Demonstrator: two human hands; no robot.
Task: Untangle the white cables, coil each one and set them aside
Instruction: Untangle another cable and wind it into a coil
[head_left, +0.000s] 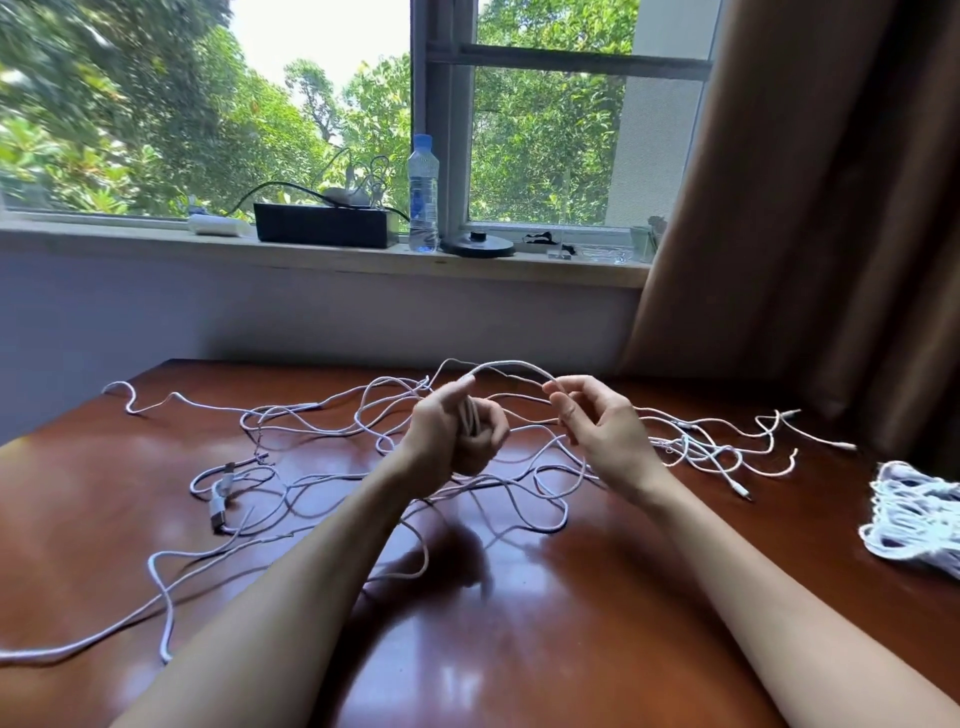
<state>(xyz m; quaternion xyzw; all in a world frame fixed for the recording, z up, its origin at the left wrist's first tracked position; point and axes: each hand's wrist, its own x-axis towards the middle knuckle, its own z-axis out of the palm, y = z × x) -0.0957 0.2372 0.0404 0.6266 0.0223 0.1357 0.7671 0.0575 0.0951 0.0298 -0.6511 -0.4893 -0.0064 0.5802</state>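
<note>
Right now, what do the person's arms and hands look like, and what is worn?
Both forearms are bare: no sleeves, watch or bracelet show. The left hand and right hand have no gloves and no visible rings.

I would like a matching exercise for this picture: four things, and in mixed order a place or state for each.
1 water bottle
2 coiled bundle
3 left hand
4 right hand

A pinches one strand of white cable
B stands on the windowsill
C grips several cable loops
D lies at the right edge of the table

Pairs: 1-B, 2-D, 3-C, 4-A
</note>
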